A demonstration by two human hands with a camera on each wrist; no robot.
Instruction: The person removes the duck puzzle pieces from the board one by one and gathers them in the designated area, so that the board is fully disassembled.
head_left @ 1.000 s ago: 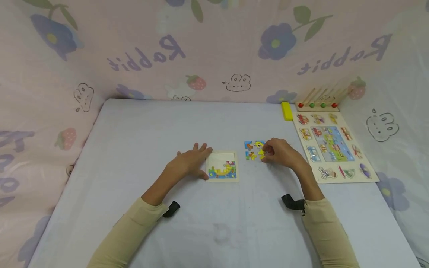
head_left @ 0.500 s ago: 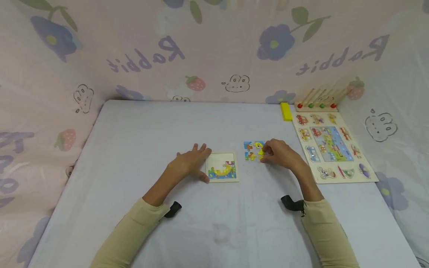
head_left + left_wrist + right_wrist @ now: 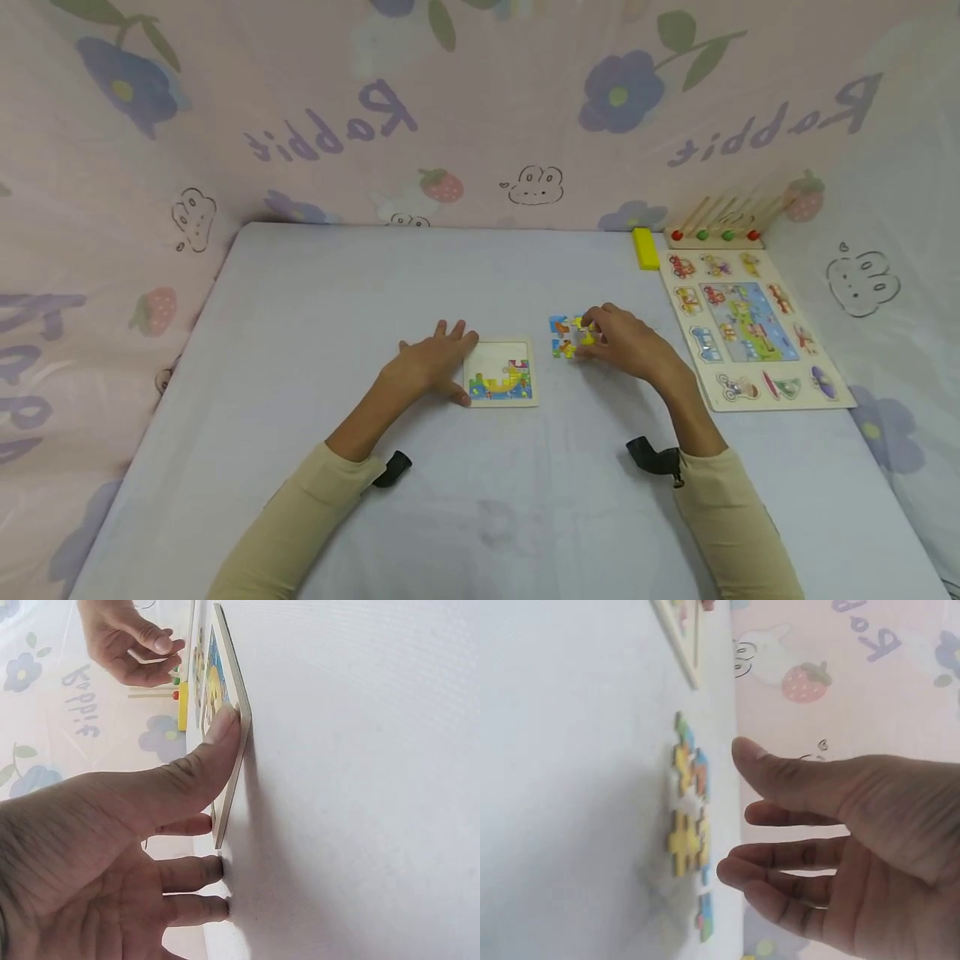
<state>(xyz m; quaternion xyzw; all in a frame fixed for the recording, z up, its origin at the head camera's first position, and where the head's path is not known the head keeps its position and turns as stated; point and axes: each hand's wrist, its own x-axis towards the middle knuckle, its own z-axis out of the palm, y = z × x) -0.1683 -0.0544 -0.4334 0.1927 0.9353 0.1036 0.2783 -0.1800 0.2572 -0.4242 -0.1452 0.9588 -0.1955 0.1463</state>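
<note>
A square wooden puzzle tray [image 3: 501,406] lies flat, its lower part and right side filled with colourful pieces. My left hand [image 3: 427,364] is at its left side with fingers spread. In the left wrist view, the thumb [image 3: 223,726] rests on the tray's rim, and some fingertips touch the table. To the tray's right lie several loose jigsaw pieces [image 3: 564,348], blue and yellow. My right hand [image 3: 630,342] hovers over their right part and hides some. The right wrist view shows its fingers [image 3: 739,871] loosely bent, apart from the yellow piece [image 3: 681,844], holding nothing.
At the right lies a large wooden picture board [image 3: 780,392] with vehicle shapes. Behind it stands a wooden rack [image 3: 714,242] with sticks and red and green beads. A yellow block [image 3: 645,249] is beside them. Patterned cloth [image 3: 465,108] hangs behind the table.
My right hand has shifted slightly left and up over the loose pieces, covering more of them. The left hand stays at the tray.
</note>
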